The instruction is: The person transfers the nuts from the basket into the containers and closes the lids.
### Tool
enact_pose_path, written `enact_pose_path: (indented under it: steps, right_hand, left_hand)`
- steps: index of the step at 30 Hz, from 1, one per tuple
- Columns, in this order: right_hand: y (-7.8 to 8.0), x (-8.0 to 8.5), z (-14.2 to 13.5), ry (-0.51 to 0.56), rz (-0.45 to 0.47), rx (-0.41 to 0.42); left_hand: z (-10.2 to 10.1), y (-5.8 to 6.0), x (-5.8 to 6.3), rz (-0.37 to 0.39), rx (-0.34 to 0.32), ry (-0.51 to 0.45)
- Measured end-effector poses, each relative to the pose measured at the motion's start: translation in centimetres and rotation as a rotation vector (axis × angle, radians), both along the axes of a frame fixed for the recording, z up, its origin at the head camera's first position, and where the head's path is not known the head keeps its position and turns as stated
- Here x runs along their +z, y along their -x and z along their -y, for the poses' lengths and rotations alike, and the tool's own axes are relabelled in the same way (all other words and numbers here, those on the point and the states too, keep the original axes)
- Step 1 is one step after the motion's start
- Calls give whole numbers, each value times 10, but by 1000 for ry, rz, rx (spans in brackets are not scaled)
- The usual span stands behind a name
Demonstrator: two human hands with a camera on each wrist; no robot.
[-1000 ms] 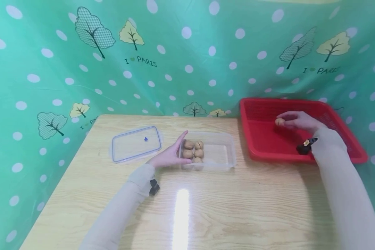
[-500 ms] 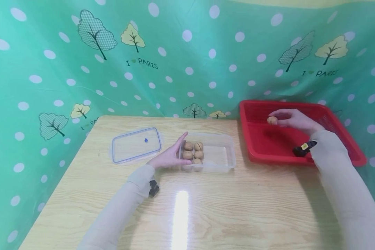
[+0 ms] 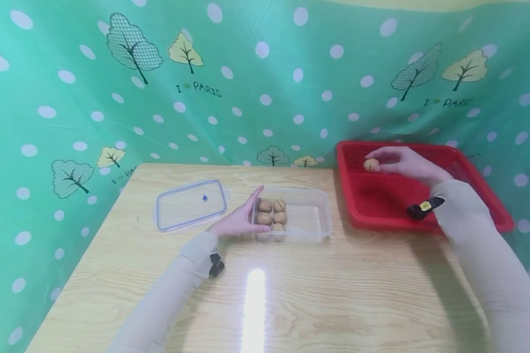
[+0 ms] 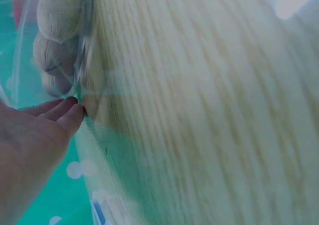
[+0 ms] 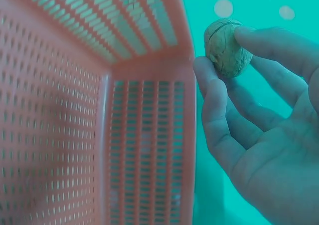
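In the head view, a clear plastic container (image 3: 309, 215) stands mid-table with several walnuts (image 3: 265, 218) grouped at its left end. My left hand (image 3: 238, 220) holds that end, the thumb along the near side and the fingers at the far left corner. The left wrist view has its fingertips against the container's end, beside walnuts (image 4: 60, 13) behind the clear wall. Over the red basket (image 3: 380, 223), my right hand (image 3: 408, 164) pinches a walnut (image 3: 371, 164) between thumb and fingers. This cracked-looking walnut (image 5: 227, 48) appears beyond the basket's rim in the right wrist view.
A clear lid (image 3: 192, 206) with a blue seal lies left of the container. The basket's slotted wall (image 5: 149, 150) rises beside the right hand. Behind the wooden table (image 3: 335, 299) hangs a green dotted cloth (image 3: 247, 98).
My right hand has lifted the walnut and carried it leftward across the basket. The left hand and the container have stayed in place.
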State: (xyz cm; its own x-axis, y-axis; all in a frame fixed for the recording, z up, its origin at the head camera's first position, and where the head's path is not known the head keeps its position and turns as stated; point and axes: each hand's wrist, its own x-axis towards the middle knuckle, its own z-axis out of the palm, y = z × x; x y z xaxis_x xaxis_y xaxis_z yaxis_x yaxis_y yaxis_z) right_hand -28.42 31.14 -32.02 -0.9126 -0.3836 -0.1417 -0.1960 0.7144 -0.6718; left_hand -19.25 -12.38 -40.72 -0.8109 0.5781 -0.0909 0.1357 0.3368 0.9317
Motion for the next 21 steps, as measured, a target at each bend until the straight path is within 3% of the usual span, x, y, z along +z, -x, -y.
enact_pose_path:
  steps: [10,14,21]
  right_hand:
    - [-14,2,32,57,54,29]
    - [-18,-1,45,81,50,80]
    - [-27,-8,64,170,60,182]
  left_hand:
    - [-1,1,-1,-39,-1,12]
    - [0,5,-13,-33,3,-25]
    - [1,13,-31,-64,57,56]
